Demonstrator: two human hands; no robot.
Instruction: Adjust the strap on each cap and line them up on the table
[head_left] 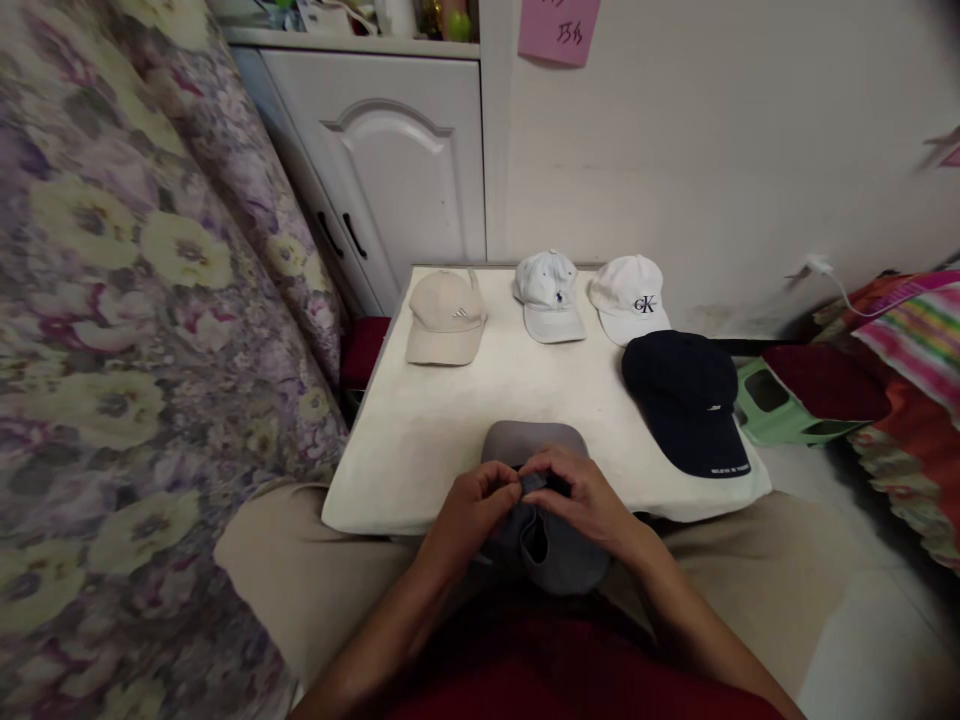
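A grey baseball cap (pixel 566 565) lies at the front edge of the table, its brim pointing away from me and its back opening facing me. My left hand (pixel 484 500) pinches the cap's back strap between thumb and fingers. On the other side of the strap, my right hand (pixel 577 492) is closed on it too, the fingertips of both hands almost meeting. The strap's fastening is mostly hidden by my fingers. To the right sits a navy cap (pixel 681 385), brim towards me.
Along the table's (pixel 420 440) far side stand a beige cap (pixel 446 312), a pale blue cap (pixel 546 285) and a white cap (pixel 626 290). A floral curtain (pixel 150 350) hangs at left. A green stool (pixel 769 405) with a dark red top stands at right.
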